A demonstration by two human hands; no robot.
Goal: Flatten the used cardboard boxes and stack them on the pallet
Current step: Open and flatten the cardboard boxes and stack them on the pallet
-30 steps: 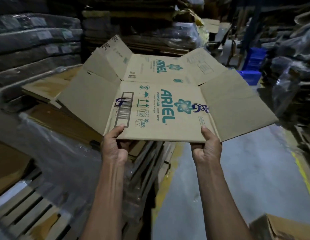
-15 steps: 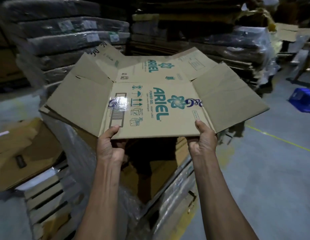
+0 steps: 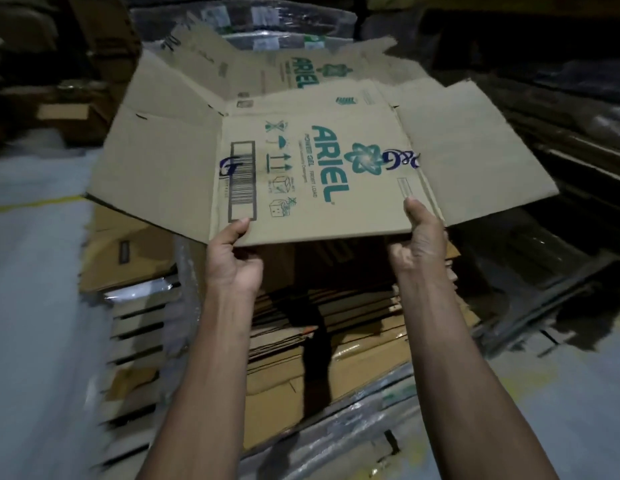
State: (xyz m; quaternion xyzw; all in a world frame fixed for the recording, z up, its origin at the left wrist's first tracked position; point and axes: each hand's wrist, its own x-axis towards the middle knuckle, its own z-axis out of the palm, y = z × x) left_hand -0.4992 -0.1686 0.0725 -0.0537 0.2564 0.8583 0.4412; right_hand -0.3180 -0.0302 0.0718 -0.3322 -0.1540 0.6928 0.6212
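Observation:
A flattened brown cardboard box (image 3: 301, 168) printed with ARIEL in teal is held out flat in front of me, its flaps spread to both sides. My left hand (image 3: 234, 261) grips its near edge by the barcode, thumb on top. My right hand (image 3: 417, 237) grips the same edge at the right, thumb on top. Below the box lies a stack of flattened cardboard (image 3: 336, 344) on a wooden pallet (image 3: 135, 362).
Plastic-wrapped bundles (image 3: 260, 19) stand behind the box. More flat cardboard (image 3: 118, 251) lies at the left of the stack. Dark stacked material (image 3: 561, 140) fills the right side. Grey concrete floor (image 3: 34, 306) with a yellow line runs along the left.
The view has swung so the pallet stack now sits directly under the box. Both hands keep the same grip on the near edge.

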